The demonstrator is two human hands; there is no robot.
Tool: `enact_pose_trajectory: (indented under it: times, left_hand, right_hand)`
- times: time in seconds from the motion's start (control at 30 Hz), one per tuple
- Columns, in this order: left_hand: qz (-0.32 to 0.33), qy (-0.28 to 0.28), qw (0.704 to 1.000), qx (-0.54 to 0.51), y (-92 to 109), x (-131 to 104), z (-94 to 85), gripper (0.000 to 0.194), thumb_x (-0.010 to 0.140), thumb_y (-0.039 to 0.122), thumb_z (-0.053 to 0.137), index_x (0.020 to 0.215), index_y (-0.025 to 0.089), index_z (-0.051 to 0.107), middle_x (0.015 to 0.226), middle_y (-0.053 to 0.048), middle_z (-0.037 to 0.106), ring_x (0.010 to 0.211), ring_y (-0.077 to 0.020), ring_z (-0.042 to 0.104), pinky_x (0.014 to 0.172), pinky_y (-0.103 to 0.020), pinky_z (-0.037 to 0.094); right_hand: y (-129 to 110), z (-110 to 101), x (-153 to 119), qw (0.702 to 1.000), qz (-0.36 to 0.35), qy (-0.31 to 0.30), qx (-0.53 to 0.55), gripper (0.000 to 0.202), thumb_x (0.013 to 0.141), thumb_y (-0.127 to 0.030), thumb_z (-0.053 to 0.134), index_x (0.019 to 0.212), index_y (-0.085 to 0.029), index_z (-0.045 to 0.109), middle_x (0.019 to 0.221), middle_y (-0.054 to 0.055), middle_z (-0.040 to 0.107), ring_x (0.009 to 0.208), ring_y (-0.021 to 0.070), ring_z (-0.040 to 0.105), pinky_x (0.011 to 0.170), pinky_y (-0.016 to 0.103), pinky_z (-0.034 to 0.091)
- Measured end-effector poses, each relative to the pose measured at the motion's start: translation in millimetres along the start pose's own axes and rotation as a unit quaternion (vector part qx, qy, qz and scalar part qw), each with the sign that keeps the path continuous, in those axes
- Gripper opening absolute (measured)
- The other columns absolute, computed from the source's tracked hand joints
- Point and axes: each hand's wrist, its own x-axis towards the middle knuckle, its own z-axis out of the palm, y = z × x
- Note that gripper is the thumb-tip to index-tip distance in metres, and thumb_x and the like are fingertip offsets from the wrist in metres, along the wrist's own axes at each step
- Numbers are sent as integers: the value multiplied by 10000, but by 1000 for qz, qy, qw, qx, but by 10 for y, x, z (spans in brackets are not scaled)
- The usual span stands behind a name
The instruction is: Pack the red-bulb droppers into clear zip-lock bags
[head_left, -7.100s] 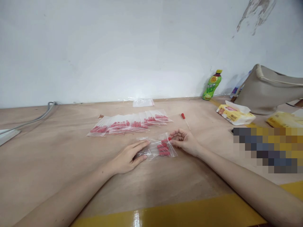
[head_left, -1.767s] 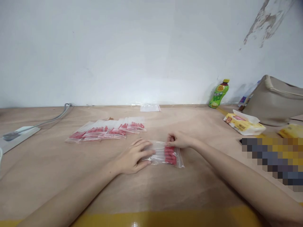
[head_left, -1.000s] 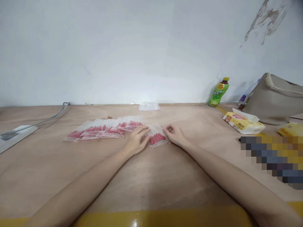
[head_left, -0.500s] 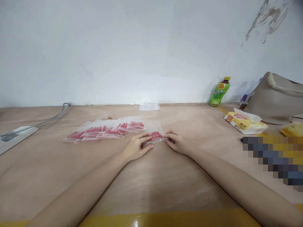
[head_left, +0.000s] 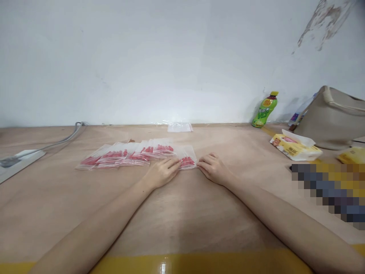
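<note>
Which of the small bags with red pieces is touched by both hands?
The bag at the right end of the row: left hand and right hand meet its near edge; the others lie untouched.

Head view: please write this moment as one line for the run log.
left hand: flat on clear bag of red pieces | right hand: touching bag's right edge | bag: at right end of bag row | surface: wooden table
</note>
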Motion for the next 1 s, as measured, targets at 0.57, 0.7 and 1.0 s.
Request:
enact_pose_trajectory:
  times: [0.57, 0.7, 1.0]
  left_hand:
    - [18, 39, 999, 21, 90, 110, 44, 158, 878, 188, 474, 943, 158, 615, 975, -63, 660, 906, -189, 617, 806, -323, 507]
    - [47, 44, 998, 14, 201, 206, 124, 180, 887, 153, 444, 878, 166, 624, 916, -44, 674, 843, -164, 630, 757, -288, 510]
    - [76, 51, 995, 30, 202, 237, 85, 171, 870, 136, 458, 790, 150, 609, 851, -58, 680, 757, -169, 633, 692, -303, 497]
  right_hand:
    - [-84, -46, 107, 997, -38, -32, -60, 245, 876, -170, 397, 731, -167, 594, 681, 36, 568, 655, 129, 468, 731, 307, 315]
    - [-187, 3, 144, 999, -14, -35, -30, 256, 880, -209, 393, 732, -170, 599, 697, 40, 574, 665, 132, 475, 735, 307, 316]
    - [-261, -3, 183, 999, -20, -26, -31, 247, 888, -205, 411, 743, -170, 609, 703, 33, 591, 680, 132, 477, 739, 297, 299]
